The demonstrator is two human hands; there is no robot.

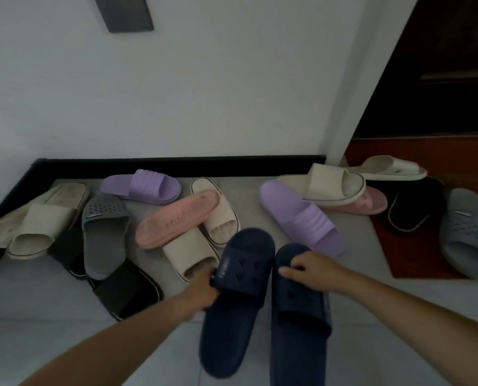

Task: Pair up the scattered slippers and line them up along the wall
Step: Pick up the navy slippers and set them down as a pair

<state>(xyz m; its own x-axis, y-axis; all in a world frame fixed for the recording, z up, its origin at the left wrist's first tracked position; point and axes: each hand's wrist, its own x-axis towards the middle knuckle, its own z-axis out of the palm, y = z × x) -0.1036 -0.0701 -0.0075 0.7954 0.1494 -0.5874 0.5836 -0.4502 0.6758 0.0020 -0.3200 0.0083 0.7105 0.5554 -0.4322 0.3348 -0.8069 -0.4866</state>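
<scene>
Two navy slippers lie side by side in front of me, toes toward the wall. My left hand [204, 288] grips the strap edge of the left navy slipper [232, 316]. My right hand [307, 268] holds the strap of the right navy slipper [296, 330]. Scattered beyond them are a pink slipper [176, 218] lying sole up across cream slippers [193, 254], two purple slippers [143, 186] [302, 218], a grey slipper [104, 232] and black slippers [126, 291].
A white wall with a black baseboard [176, 162] runs across the back. More slippers pile at the right: cream [332, 185], pink [369, 203], black [413, 207] and grey [469, 235], partly on a red-brown floor [416, 263] by a dark doorway.
</scene>
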